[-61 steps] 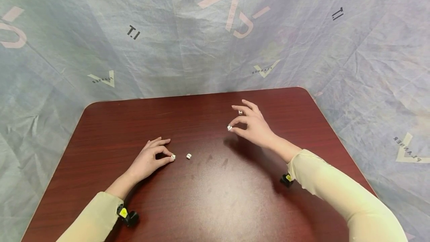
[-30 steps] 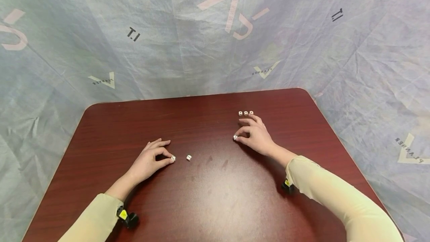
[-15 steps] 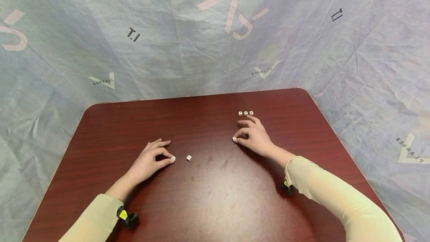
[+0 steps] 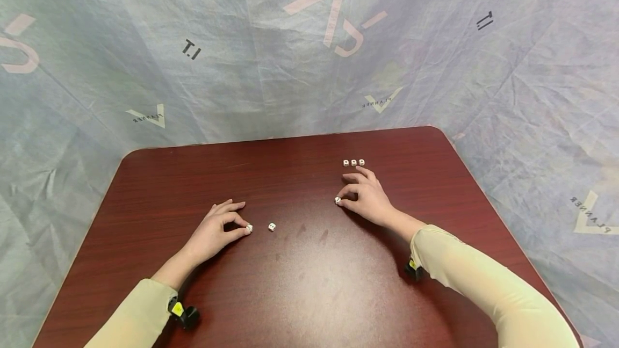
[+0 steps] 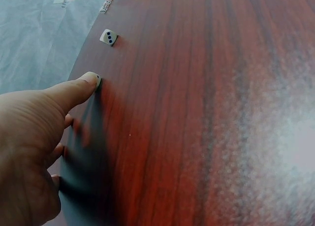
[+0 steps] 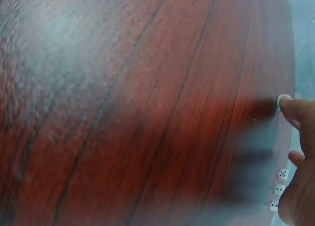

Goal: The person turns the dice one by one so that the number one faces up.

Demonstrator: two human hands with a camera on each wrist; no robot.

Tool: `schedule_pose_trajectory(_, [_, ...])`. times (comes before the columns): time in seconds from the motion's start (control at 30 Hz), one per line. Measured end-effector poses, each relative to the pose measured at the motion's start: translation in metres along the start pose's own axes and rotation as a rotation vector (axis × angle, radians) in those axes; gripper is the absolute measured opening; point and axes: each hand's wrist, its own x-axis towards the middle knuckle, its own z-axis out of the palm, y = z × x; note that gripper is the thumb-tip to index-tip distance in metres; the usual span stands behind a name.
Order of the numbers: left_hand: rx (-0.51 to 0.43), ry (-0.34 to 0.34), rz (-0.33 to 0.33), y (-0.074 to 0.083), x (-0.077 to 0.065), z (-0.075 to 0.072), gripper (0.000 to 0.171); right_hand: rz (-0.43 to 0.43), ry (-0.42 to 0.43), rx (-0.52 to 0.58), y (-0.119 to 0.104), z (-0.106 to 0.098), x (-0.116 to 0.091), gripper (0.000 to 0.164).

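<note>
My left hand (image 4: 213,232) pinches a white die (image 4: 249,227) between thumb and forefinger at the tabletop, left of the middle. Just to the right of it lies a loose die (image 4: 272,226), whose face with three blue pips shows in the left wrist view. Farther right, my right hand (image 4: 367,197) holds another die (image 4: 337,200) by thumb and forefinger, its other fingers spread. Beyond those fingers stands a short row of three dice (image 4: 354,163). In the right wrist view the thumb hides most of the held die (image 6: 279,102).
Everything rests on a dark red wooden table (image 4: 300,283) with rounded far corners. A grey printed cloth (image 4: 261,69) hangs behind it and along both sides. Black wrist cameras (image 4: 186,316) sit low at both sleeves.
My right hand has come back from the far row toward me with its die, uncovering the three dice, and now stays nearly still. The left hand has kept its place.
</note>
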Motion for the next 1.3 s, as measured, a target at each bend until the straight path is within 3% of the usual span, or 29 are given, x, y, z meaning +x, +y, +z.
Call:
schedule_pose_trajectory(0.33, [0.006, 0.0, -0.003, -0.0017, 0.0003, -0.0001, 0.008, -0.027, -0.012, -0.057, -0.0049, -0.0104, 0.0029, 0.015])
schedule_pose_trajectory(1.3, [-0.005, 0.003, 0.003, 0.0005, -0.0017, -0.0003, 0.008, -0.047, -0.021, -0.12, -0.0069, -0.0065, 0.0086, 0.008])
